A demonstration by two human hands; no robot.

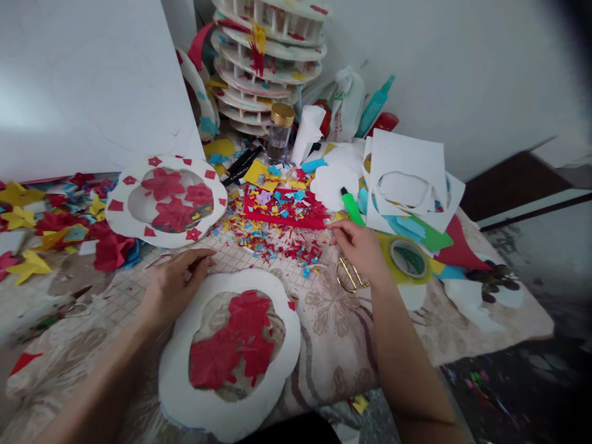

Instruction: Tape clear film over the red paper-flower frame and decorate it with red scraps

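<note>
My left hand (178, 277) rests on the upper left rim of a white scalloped paper frame (194, 394), fingers stretched flat. Red paper flower cut-outs (238, 348) fill the frame's clear middle. My right hand (358, 246) reaches towards the pile of red, blue and yellow paper scraps (282, 228), its fingertips pinched together at the edge of a red sheet (287, 216); what it pinches is too small to make out. Gold-handled scissors (349, 277) lie just under my right wrist.
A second decorated frame (166, 200) lies at the back left. A green marker (352, 206), tape roll (407, 258), white cut sheets (407, 169), a gold-capped jar (280, 132), black pens (240, 165) and stacked white frames (268, 55) crowd the back. Table edge drops off at right.
</note>
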